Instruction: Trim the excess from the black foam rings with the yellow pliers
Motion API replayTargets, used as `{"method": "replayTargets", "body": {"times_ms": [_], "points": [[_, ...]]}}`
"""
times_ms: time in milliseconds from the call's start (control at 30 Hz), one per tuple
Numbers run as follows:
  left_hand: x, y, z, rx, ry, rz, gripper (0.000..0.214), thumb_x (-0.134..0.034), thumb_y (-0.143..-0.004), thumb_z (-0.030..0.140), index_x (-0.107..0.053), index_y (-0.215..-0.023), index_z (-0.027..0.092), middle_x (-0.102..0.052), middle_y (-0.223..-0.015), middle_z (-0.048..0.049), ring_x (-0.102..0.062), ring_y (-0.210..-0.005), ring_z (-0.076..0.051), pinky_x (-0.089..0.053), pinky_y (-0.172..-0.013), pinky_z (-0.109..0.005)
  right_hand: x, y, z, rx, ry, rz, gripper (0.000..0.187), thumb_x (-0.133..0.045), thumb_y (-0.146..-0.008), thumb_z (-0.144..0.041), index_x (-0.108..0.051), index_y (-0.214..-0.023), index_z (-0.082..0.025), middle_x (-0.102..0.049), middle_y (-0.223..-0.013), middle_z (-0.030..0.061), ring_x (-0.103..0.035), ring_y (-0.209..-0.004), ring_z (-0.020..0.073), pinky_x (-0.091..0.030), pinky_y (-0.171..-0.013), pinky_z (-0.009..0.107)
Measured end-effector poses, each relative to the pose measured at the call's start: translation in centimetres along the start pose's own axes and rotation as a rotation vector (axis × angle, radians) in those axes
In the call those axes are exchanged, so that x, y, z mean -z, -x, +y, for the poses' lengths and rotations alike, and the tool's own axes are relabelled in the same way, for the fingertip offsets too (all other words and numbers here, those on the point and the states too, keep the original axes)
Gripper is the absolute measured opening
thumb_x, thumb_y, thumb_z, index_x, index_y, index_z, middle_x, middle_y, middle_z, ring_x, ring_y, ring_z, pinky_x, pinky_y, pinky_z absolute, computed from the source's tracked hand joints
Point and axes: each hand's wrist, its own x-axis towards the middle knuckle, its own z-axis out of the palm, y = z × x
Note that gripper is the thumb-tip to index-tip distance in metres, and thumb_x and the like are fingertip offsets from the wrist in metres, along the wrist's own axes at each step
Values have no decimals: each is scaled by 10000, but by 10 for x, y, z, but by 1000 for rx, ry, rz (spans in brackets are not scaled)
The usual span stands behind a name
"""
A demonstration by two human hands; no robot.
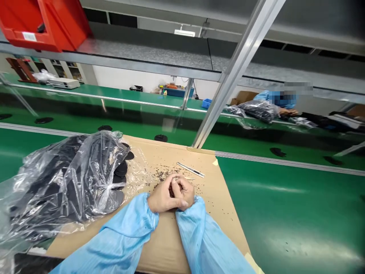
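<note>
My left hand point(162, 197) and my right hand point(186, 189) are clasped together over a sheet of brown cardboard point(159, 243), fingers curled against each other. A dark gap shows between them, and whatever they may hold is hidden. Many tiny black pieces point(162, 174) lie scattered beside and beyond my hands. A thin pale pointed stick point(189, 178) lies just past my right fingers; I cannot tell whether they touch it. Farther out rests a slim silver-and-black tool point(190, 169). Both forearms wear light blue sleeves.
At left, a big clear plastic bag point(71, 179) holds dark flat pieces, with black rounded ones point(121, 169) at its edge. A metal post point(228, 76) rises beyond the cardboard. A red bin point(54, 23) sits on the upper shelf. Across the green benches, a person point(276, 99) handles bagged items.
</note>
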Motion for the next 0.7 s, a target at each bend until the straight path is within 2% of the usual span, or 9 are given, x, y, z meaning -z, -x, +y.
{"method": "replayTargets", "body": {"times_ms": [100,167,433,600,700], "points": [[0,-1,0,45,-27,11,883,-842,-609,332,-424,-1366,156,-589,-1199,-133,-577,-1075,-289,-467,-941,-364,1,-1,2,-2,-28,-22,468,-490,-922,-410,-378,-524,-191,-382,-495,-17,-363,-465,123,-305,-473,244],[0,-1,1,51,-46,19,887,-843,-600,351,-444,-1363,140,-587,-1217,-139,-575,-1077,-292,-460,-957,-368,1,0,2,-47,-58,-58,494,-501,-930,-421,-358,-518,-188,-342,-484,-27,-335,-459,115,-285,-464,236],[5,-2,9,96,-95,43,858,-846,-587,422,-520,-1333,152,-649,-1127,-88,-605,-1039,-259,-475,-965,-355,3,-1,0,-205,-83,-159,542,-546,-902,-550,-426,-514,-192,-373,-493,-16,-359,-466,131,-279,-434,247],[10,-1,14,91,-146,19,743,-827,-624,413,-578,-1289,192,-605,-1251,-51,-580,-1126,-246,-428,-1041,-343,5,-2,4,-192,18,-210,570,-513,-906,-632,-473,-527,-209,-428,-513,5,-403,-472,159,-319,-448,285],[11,0,15,89,-104,22,763,-825,-632,435,-567,-1307,188,-607,-1252,-50,-564,-1156,-244,-411,-1062,-336,7,-3,4,-162,50,-234,582,-490,-919,-653,-488,-536,-215,-449,-522,13,-412,-468,164,-337,-450,293]]}}
